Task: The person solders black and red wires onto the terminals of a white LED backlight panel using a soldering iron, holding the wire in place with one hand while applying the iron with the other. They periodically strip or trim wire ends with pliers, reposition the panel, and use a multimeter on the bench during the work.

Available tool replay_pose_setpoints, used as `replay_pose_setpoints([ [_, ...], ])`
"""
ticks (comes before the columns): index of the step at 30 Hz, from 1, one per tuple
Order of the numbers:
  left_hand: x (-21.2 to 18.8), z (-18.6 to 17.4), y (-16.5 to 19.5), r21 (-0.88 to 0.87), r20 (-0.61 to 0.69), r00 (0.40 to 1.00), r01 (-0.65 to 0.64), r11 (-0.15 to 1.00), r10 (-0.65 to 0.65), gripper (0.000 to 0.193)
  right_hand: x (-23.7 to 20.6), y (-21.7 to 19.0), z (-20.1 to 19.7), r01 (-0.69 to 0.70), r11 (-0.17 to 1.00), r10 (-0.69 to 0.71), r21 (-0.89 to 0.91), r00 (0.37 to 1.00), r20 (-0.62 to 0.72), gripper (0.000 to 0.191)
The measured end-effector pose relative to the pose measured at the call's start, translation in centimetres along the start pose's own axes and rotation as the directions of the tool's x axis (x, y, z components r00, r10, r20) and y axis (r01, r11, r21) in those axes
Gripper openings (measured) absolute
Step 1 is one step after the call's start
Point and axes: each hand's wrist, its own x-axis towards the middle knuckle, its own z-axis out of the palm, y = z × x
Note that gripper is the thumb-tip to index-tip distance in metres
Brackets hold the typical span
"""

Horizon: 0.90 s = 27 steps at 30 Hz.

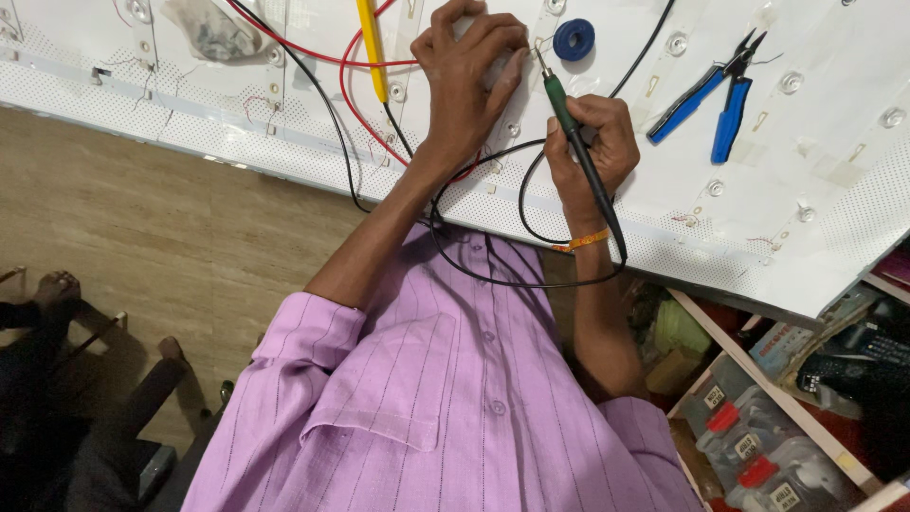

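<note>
While your right hand (592, 142) grips the green-handled soldering iron (567, 118) at the white perforated panel (834, 218), your left hand (469, 71) presses closed beside its tip; a slip risks burning those fingers or the red wires (353, 95).

The left hand (466, 71) hides whatever its fingers (493, 43) press.

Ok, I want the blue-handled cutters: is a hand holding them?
No, the blue-handled cutters lie untouched on the white panel, while the right hand holds a green soldering iron.
</note>
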Motion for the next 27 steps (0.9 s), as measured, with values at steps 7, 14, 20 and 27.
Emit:
replay_pose_setpoints([
  [7,0.0,0.01,0.11,0.014,-0.016,1.0,0.003,1.0,-0.003,0.018,-0.11,-0.06,0.09,-0.021,0.999,0.022,0.044,1.0,-0.006,0.021],
  [14,0.15,-0.05,0.09,0.028,-0.014,1.0,0.006,1.0,-0.005,0.019,0.15,-0.07,0.11,0.008,1.0,-0.008,0.001,1.0,0.009,0.022],
  [20,0.22,-0.01,0.18,0.035,-0.026,1.0,0.008,0.999,-0.007,0.018,0.23,-0.24,0.17,0.01,1.0,-0.01,-0.003,1.0,0.006,0.022],
  [27,0.12,-0.18,0.3,0.003,-0.007,1.0,0.027,1.0,-0.027,0.02,-0.02,-0.02,-0.08,0.01,1.0,-0.01,0.029,1.0,-0.019,0.02],
])
